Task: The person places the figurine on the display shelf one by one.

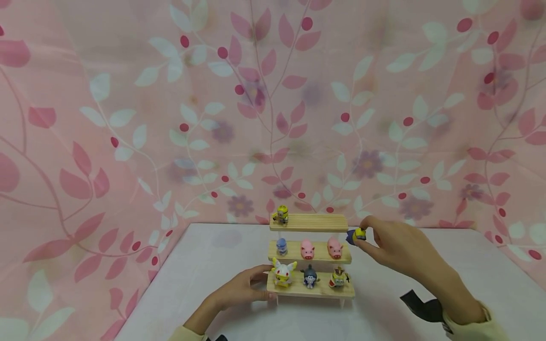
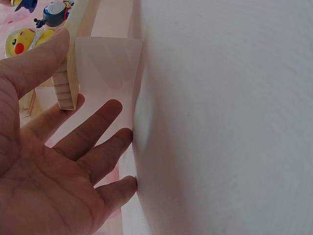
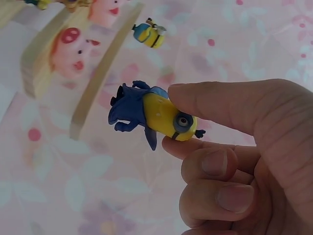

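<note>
My right hand (image 1: 394, 241) pinches a one-eyed yellow Minion figurine (image 3: 166, 117) in a dark blue outfit between thumb and fingers. It is held sideways, just off the right end of the top shelf. My left hand (image 1: 245, 286) holds the left end of the bottom board of a three-tier wooden display stand (image 1: 313, 292), thumb at the front edge and index finger at the back; the other fingers spread below. Another Minion figurine (image 1: 281, 215) stands at the left of the top board (image 1: 317, 222), whose middle and right are bare.
On the middle board stand a small blue figurine (image 1: 282, 246) and two pink pigs (image 1: 307, 249). The bottom board carries a white-eared yellow figurine (image 1: 282, 273), a dark grey one (image 1: 310, 277) and a crowned one (image 1: 337, 278). A pink leaf-patterned cloth (image 1: 298, 118) hangs behind the white table (image 1: 405, 322).
</note>
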A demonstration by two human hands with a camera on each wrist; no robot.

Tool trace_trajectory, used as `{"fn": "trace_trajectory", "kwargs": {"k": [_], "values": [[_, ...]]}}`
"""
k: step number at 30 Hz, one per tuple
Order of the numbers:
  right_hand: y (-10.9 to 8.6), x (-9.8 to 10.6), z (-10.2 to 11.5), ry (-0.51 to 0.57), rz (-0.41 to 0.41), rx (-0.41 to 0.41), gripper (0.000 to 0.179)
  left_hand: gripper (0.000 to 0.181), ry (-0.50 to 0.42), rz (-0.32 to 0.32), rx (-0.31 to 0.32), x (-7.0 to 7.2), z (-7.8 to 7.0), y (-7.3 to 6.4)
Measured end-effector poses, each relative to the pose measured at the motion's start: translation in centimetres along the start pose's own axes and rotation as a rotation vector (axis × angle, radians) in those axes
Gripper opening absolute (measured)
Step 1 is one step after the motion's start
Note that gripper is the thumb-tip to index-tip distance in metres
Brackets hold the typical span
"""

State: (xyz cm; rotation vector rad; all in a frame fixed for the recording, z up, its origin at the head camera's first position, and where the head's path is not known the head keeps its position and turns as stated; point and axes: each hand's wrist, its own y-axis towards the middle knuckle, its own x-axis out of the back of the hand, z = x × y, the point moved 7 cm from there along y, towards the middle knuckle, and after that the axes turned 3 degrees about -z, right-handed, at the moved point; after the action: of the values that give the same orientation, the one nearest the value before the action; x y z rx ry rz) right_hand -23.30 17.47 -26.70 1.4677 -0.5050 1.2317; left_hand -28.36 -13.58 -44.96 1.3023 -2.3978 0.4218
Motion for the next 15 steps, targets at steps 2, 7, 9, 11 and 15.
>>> {"fn": "trace_trajectory", "kwargs": {"k": [2, 7, 9, 11, 15], "values": [[0.5, 0.2, 0.3, 0.006, -0.007, 0.008, 0.033, 0.071, 0.002, 0.001, -0.003, 0.0, 0.0, 0.0], [1.9, 0.3, 1.3, 0.025, -0.006, 0.043, 0.034, 0.07, -0.004, 0.001, -0.013, -0.1, -0.2, -0.1], [2.6, 0.2, 1.7, 0.027, -0.005, 0.059, 0.034, 0.069, -0.007, -0.001, -0.012, -0.1, -0.3, -0.2], [3.2, 0.0, 2.0, 0.024, -0.006, 0.067, 0.034, 0.069, -0.008, -0.003, -0.013, -0.1, -0.4, -0.3], [4.4, -0.5, 2.4, 0.024, 0.012, 0.066, 0.034, 0.069, -0.008, -0.004, -0.012, 0.0, -0.4, -0.2]]}}
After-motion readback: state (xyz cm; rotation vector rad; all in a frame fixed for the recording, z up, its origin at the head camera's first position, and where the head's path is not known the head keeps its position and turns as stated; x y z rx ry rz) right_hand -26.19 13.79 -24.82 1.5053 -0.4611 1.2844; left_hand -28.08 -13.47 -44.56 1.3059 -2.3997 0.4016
